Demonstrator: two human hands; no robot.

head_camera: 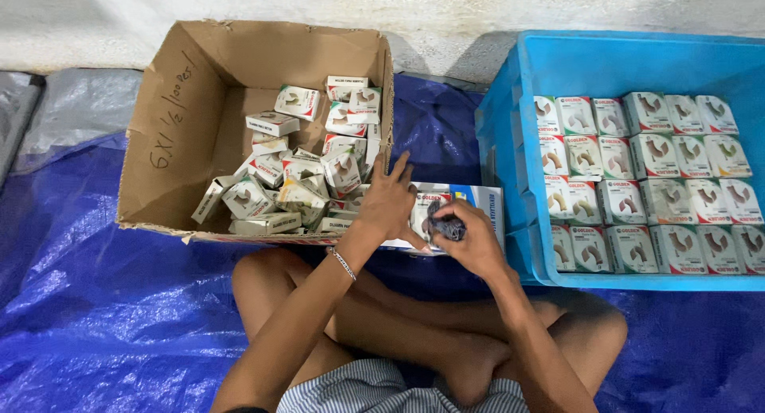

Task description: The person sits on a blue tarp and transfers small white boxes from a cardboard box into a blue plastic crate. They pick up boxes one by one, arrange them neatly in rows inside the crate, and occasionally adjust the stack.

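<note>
My left hand rests on a larger flat white and blue box lying between the two containers, fingers spread over its left part. My right hand is closed around a small dark object held over that box. A brown cardboard box at the left holds several loose small white cartons with green and red print. A blue plastic crate at the right holds several of the same small cartons stacked in neat rows.
I sit cross-legged on a blue tarpaulin, my knees just below the boxes. A grey plastic sheet lies at the far left. A pale wall runs behind the cardboard box and the crate.
</note>
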